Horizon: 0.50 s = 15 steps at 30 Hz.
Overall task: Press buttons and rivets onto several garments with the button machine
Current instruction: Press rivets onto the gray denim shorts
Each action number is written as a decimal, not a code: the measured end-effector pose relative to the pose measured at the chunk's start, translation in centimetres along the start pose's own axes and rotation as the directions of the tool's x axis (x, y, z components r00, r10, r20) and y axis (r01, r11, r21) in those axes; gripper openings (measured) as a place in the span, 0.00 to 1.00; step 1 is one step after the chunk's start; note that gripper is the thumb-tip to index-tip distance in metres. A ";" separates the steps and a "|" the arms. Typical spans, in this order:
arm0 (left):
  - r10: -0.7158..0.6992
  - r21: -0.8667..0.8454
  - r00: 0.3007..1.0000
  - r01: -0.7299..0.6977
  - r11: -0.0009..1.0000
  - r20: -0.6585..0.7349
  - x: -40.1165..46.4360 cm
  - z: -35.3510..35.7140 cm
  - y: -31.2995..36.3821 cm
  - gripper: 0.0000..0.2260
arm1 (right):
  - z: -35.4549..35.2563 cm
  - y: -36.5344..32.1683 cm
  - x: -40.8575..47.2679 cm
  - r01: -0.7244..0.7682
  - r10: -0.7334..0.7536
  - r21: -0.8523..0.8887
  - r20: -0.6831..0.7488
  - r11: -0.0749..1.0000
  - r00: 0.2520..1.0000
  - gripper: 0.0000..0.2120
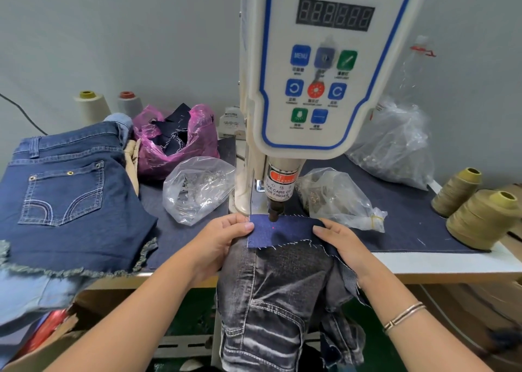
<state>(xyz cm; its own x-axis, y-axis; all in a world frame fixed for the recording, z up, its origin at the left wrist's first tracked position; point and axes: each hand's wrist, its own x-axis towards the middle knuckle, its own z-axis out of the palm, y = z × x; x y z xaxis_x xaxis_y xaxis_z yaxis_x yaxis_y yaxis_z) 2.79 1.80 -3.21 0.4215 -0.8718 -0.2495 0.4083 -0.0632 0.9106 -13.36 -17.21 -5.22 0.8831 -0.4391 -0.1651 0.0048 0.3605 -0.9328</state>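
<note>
Head view, work table (452, 261): button machine (319, 69), white with blue-lined control panel, upright at centre; its punch (273, 212) stands over the far edge of a dark blue denim scrap (282, 232); a red light dot shows on the scrap.

Left hand (223, 239): thumb and fingers pinching the scrap's left edge. Right hand (343, 243): fingers curled over the scrap's right end, gripping it; two bangles (404, 316) on that wrist. Beneath the scrap, a grey washed denim garment (271, 301) hangs off the table's near edge.

Surroundings: denim shorts (70, 199) with frayed hem, left, riveted back pocket up; pink plastic bag (175, 137) of dark fabric pieces behind; clear bag of metal fittings (197, 188) left of the machine; a second clear bag (336, 196) right of it; a larger clear bag (395, 143) further back; olive thread cones (480, 216) at right; two pale cones (93, 106) against the wall.

Obscured: machine top cut off; die under the scrap hidden; display digits unlit; bag contents indistinct.
</note>
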 end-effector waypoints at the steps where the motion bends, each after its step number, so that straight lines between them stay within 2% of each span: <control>1: -0.004 0.008 1.000 0.004 1.000 0.004 0.0 0.0 0.1 0.06 | 0.0 0.0 0.0 0.002 -0.002 0.007 -0.003 1.000 1.000 0.11; 15: 0.016 0.011 1.000 -0.016 1.000 -0.001 0.2 -0.1 -0.1 0.04 | 0.1 0.0 0.1 0.022 -0.022 0.003 -0.003 1.000 1.000 0.10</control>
<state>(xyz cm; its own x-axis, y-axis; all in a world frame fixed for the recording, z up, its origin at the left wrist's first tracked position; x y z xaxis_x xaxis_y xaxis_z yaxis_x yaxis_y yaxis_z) 2.91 1.71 -3.43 0.4287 -0.8722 -0.2356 0.3924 -0.0551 0.9181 -13.24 -17.20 -5.24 0.8816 -0.4489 -0.1457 0.0253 0.3532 -0.9352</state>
